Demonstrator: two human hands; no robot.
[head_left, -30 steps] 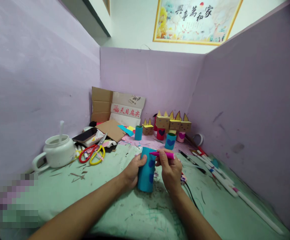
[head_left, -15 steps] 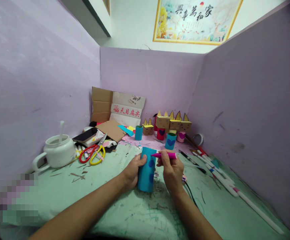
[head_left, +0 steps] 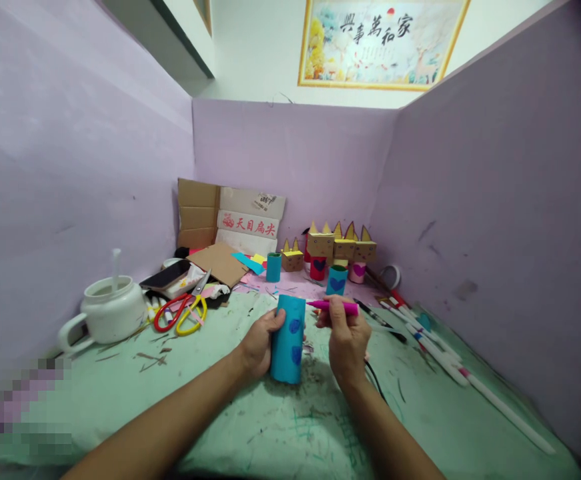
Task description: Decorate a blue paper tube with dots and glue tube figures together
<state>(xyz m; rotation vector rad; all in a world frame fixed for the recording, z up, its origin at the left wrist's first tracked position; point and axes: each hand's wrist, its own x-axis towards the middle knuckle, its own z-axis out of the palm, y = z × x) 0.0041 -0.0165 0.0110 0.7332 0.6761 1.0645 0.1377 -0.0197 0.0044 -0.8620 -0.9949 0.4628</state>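
A blue paper-covered tube (head_left: 287, 340) with two darker blue hearts on its side stands on the green table (head_left: 220, 413). My left hand (head_left: 257, 343) is wrapped round its left side and holds it upright. My right hand (head_left: 346, 340) grips a pink marker (head_left: 334, 307) that lies level, its tip pointing left and just clear of the tube's upper right edge.
Red and yellow scissors (head_left: 180, 312) and a white teapot (head_left: 104, 313) lie at the left. Cardboard pieces (head_left: 230, 223), small tubes with hearts (head_left: 337, 280) and cardboard crowned boxes (head_left: 340, 245) stand at the back. Several white markers (head_left: 435, 347) line the right side beside the purple wall.
The marker tip has drawn back to the right, off the tube's side. The view has shifted slightly, so everything sits a little further left and lower.
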